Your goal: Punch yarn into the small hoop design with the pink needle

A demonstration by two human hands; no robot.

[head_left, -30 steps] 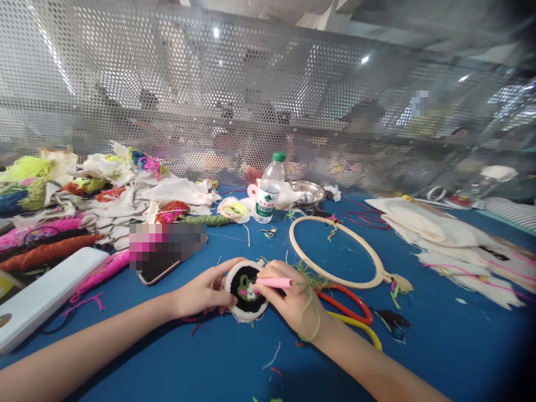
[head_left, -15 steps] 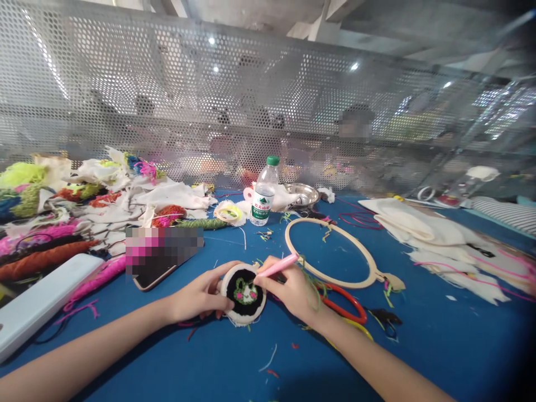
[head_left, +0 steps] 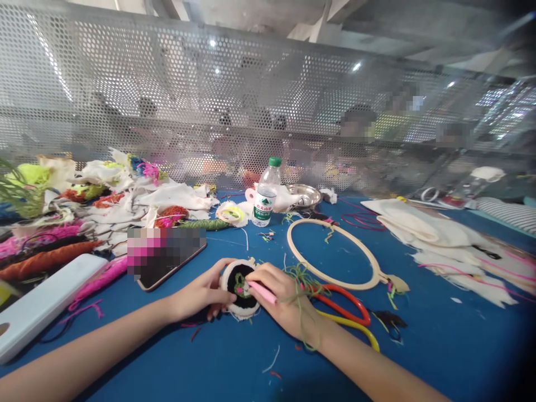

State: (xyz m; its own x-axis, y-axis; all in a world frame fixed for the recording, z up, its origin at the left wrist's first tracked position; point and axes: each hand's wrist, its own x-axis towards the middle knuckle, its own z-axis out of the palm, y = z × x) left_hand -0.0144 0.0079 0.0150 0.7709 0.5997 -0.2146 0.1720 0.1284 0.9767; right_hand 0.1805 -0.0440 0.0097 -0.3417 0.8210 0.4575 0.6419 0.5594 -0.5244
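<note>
A small round embroidery hoop (head_left: 234,279) with black, green and pink stitching lies on the blue table (head_left: 234,357). My left hand (head_left: 201,293) grips its left rim with curled fingers. My right hand (head_left: 280,298) is closed round a pink punch needle (head_left: 262,292), whose tip rests on the stitched patch. Green yarn (head_left: 301,279) trails from the needle over my right wrist.
A large empty wooden hoop (head_left: 335,254) lies just right. Red and yellow scissor handles (head_left: 347,304) sit by my right wrist. A phone (head_left: 167,257), a white case (head_left: 37,304), yarn and cloth scraps (head_left: 104,206) fill the left. A water bottle (head_left: 266,192) and metal dish (head_left: 305,195) stand behind; white fabric (head_left: 439,234) at right.
My right hand lifted the pink needle up off the patch half a second ago, then brought it back down onto the stitching. My left hand stayed on the hoop.
</note>
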